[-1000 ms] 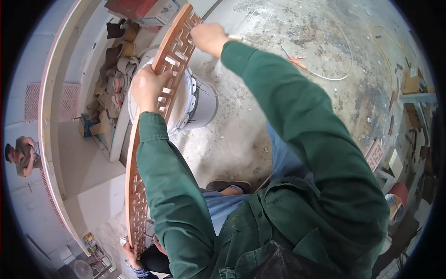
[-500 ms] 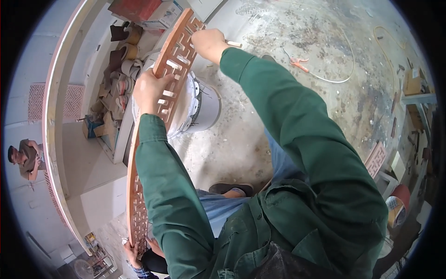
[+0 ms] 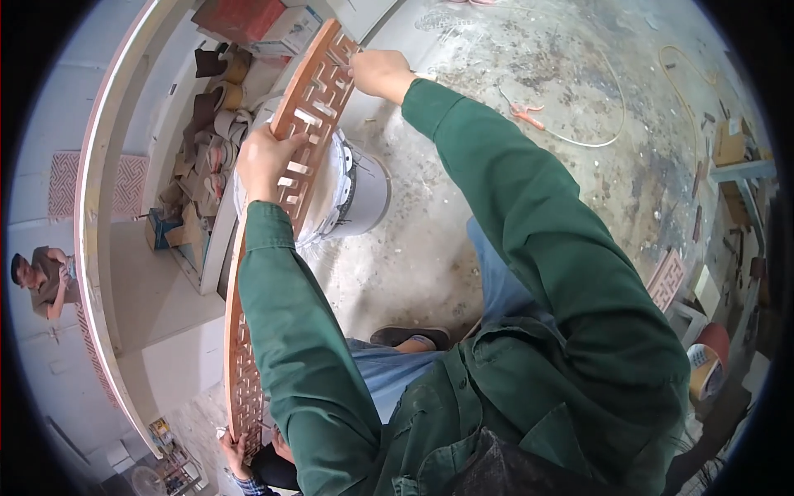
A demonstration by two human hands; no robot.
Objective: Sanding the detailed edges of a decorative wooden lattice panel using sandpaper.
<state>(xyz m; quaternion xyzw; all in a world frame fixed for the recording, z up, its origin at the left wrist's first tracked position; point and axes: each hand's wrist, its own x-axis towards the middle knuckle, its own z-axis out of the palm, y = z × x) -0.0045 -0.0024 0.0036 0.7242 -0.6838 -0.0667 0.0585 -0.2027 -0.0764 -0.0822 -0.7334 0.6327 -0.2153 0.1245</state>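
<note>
Long brown lattice panel [image 3: 303,84] extending above a white bucket [image 3: 370,192].
The panel runs lengthwise along the left of the view. The left hand [image 3: 265,164] is clamped on its left edge, thumb over the face; the right hand [image 3: 382,73], apart and farther along, is closed on a pale stick [image 3: 426,76] at the opposite edge, its contact with the panel unclear.

A long, reddish-brown wooden lattice panel [image 3: 299,93] bears an angular maze pattern. The round plastic bucket [image 3: 368,194] is whitish, the long-sleeved cloth jacket [image 3: 529,202] dark green, the cloth trousers [image 3: 503,281] blue. Dark blotches mottle the grey floor [image 3: 451,194].
</note>
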